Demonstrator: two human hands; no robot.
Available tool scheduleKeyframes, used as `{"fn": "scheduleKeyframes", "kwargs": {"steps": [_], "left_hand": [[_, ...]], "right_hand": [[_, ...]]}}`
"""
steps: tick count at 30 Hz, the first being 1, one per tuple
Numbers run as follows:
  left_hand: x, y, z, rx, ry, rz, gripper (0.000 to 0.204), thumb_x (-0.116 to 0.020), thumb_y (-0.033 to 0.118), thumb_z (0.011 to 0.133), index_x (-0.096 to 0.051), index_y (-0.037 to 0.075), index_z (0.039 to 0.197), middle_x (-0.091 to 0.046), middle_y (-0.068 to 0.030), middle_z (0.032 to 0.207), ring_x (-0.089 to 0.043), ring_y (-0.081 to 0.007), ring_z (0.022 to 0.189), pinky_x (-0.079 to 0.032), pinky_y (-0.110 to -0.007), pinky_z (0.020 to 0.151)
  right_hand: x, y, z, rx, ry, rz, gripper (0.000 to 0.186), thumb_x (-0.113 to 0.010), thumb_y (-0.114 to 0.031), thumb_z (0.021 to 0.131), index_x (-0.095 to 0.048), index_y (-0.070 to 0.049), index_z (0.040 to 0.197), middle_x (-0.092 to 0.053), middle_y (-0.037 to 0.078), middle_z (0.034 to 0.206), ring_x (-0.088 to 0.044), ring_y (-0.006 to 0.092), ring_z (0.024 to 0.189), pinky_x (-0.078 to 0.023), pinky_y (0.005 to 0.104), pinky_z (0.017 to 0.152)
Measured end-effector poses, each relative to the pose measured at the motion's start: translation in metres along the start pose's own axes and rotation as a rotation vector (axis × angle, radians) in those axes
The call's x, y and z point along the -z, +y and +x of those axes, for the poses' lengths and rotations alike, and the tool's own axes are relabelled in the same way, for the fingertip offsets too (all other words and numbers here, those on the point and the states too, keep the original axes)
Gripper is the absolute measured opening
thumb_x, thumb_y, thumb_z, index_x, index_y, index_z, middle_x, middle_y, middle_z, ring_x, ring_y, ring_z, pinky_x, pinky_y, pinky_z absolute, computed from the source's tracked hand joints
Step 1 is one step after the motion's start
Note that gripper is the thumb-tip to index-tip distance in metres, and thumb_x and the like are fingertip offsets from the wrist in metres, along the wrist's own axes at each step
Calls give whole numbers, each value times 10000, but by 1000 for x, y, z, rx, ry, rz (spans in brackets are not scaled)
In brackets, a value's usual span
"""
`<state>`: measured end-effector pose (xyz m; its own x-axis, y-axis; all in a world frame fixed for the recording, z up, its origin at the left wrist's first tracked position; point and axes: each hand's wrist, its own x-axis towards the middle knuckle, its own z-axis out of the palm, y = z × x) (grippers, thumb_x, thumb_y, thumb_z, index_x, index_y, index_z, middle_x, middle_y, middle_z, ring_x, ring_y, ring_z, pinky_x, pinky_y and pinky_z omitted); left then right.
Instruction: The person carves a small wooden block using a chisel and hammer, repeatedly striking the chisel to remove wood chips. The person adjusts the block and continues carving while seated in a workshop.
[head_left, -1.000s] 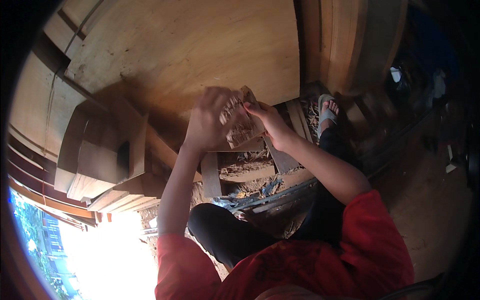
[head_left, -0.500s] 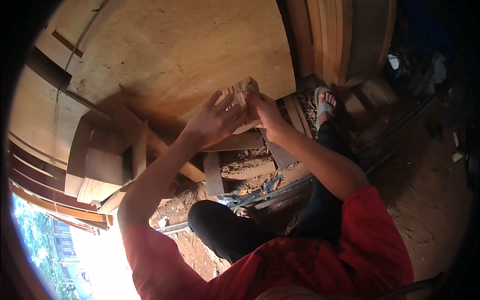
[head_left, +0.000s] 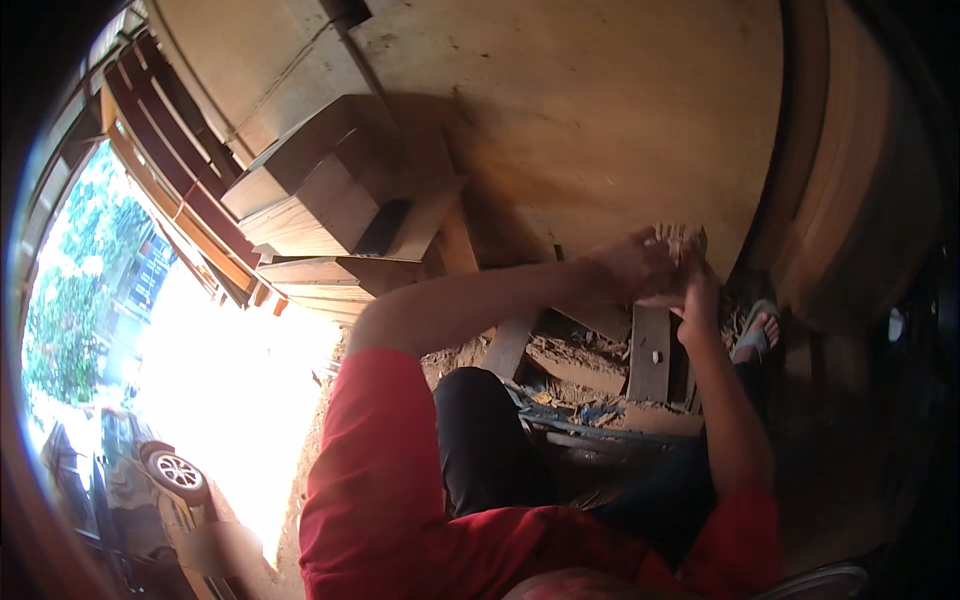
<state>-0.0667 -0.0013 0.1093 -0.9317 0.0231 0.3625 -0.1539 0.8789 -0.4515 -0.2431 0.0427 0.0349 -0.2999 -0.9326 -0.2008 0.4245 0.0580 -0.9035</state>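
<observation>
A small wooden block (head_left: 672,234) with a ridged, striped top is between my two hands, in front of a large upright plywood sheet. My right hand (head_left: 698,292) is closed round the near right side of the block, wrist bent upward. From the left, my left hand (head_left: 635,265) reaches across with its fingers curled against the block; they are dim and somewhat blurred. Part of the block is hidden behind the fingers. Below the hands, short boards (head_left: 650,355) lie among wood shavings.
The plywood sheet (head_left: 610,120) fills the top, with curved boards (head_left: 850,180) on its right. Stacked thick timber (head_left: 320,200) juts out at left. My sandalled foot (head_left: 758,332) is at right. A parked car (head_left: 150,490) stands outside in bright light.
My view has swung left, so the hands and block sit farther right and lower in the picture, and the car has come into view. The left fingers look less spread over the block.
</observation>
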Motion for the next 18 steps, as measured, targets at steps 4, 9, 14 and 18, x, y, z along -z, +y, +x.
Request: {"fn": "scheduleKeyframes", "kwargs": {"steps": [4, 9, 14, 18], "left_hand": [[-11, 19, -16, 151, -128, -9, 324, -661, 244, 849, -663, 93, 1136, -659, -44, 1006, -662, -223, 1008, -501, -426, 887], [-32, 49, -31, 502, 80, -111, 291, -661, 209, 837, -694, 100, 1104, -672, -40, 1022, -681, -238, 951, -511, -429, 859], [-56, 68, -52, 731, 203, -148, 257, -669, 187, 830, -714, 111, 1071, -696, -62, 1005, -688, -257, 971, -535, -429, 852], [-70, 68, -65, 848, 194, -209, 240, -670, 193, 854, -751, 124, 1070, -727, -98, 1057, -699, -283, 1022, -558, -447, 894]], "right_hand": [[1, 2, -1, -59, -7, -102, 656, -726, -556, 945, -671, -61, 1371, -663, 80, 1265, -612, 198, 1165, -512, 386, 933], [-10, 5, -12, 149, -96, -209, 599, -643, -461, 1014, -636, -25, 1425, -625, 129, 1441, -578, 234, 1320, -432, 359, 1106], [-20, 39, -7, 173, -54, -117, 788, -652, -559, 1004, -434, -86, 1596, -527, 120, 1546, -551, 267, 1376, -459, 411, 1116], [-14, 69, 19, 14, -40, -155, 872, -615, -632, 995, -362, -110, 1645, -497, 117, 1584, -524, 275, 1421, -447, 430, 1138]]}}
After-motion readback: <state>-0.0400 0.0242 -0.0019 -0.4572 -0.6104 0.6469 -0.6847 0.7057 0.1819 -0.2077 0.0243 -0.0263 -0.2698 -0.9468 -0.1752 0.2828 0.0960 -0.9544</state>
